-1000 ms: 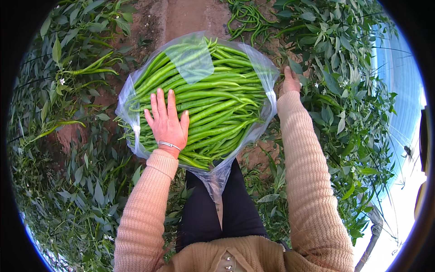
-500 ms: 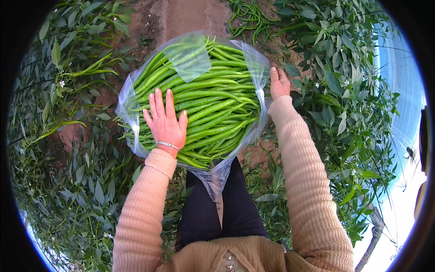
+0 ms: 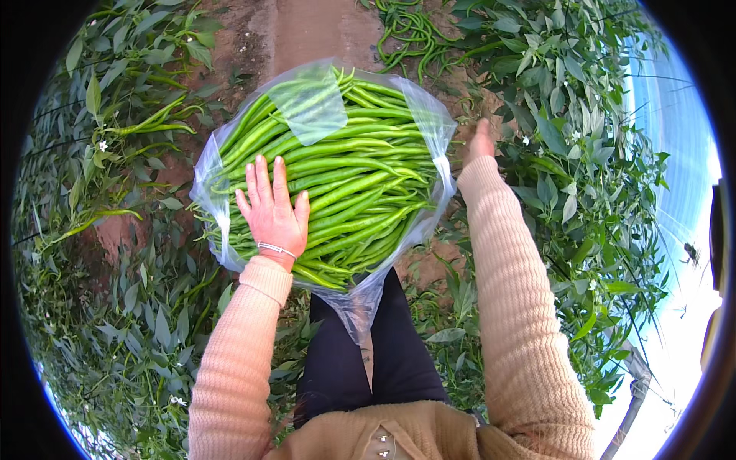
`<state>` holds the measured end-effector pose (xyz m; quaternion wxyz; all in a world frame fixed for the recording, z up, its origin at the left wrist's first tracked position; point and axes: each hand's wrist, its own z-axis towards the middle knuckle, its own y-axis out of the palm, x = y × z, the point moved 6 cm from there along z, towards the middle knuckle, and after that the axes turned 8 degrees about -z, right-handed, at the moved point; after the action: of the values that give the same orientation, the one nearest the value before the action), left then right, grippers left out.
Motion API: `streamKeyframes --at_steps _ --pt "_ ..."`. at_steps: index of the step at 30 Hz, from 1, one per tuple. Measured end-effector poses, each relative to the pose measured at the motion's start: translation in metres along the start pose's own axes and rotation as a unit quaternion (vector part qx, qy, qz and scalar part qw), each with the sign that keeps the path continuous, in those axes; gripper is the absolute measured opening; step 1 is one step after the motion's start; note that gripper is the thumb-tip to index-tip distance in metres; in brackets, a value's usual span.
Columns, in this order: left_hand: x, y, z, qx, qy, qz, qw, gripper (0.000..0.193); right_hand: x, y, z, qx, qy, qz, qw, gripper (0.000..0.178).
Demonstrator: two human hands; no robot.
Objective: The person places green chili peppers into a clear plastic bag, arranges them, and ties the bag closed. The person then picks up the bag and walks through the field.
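Long green chili peppers point(image 3: 345, 180) lie packed side by side in a clear plastic bag point(image 3: 356, 310), whose mouth gapes upward in front of my legs. My left hand point(image 3: 274, 211) rests flat on the left part of the peppers, fingers stretched out, a thin silver bracelet at its wrist. Just off the bag's right side is my right hand point(image 3: 480, 142), seen edge-on with its fingers extended and nothing visible in it. A squarish patch of the plastic film point(image 3: 310, 107) lies over the far peppers.
Leafy pepper plants point(image 3: 126, 307) with white flowers and hanging peppers line the left side, and more plants point(image 3: 552, 146) stand close on the right. A pile of green peppers point(image 3: 414, 38) lies on the bare soil path point(image 3: 314, 31) beyond the bag. Bluish plastic sheeting point(image 3: 675, 138) rises at the far right.
My right hand has turned edge-on and shifted slightly right, a little away from the bag's side. My left hand stays flat on the peppers; the whole view has shifted slightly.
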<state>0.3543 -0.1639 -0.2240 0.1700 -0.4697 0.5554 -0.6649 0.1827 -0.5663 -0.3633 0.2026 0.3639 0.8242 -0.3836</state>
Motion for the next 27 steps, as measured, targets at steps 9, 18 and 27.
streamKeyframes --at_steps 9,18,27 --pt "-0.015 -0.012 -0.004 0.006 -0.005 0.026 1.0 0.065 -0.045 0.05 -0.1 -0.116 -0.12 -0.045 0.985 0.048" --pt "-0.014 -0.012 -0.006 0.009 0.001 0.03 1.0 0.066 -0.07 0.039 -0.14 -0.065 -0.271 -0.194 0.94 0.067" --pt "-0.008 -0.009 -0.002 0.002 -0.002 0.032 0.999 0.064 -0.033 0.001 -0.164 -0.087 -0.241 -0.154 0.954 0.02"
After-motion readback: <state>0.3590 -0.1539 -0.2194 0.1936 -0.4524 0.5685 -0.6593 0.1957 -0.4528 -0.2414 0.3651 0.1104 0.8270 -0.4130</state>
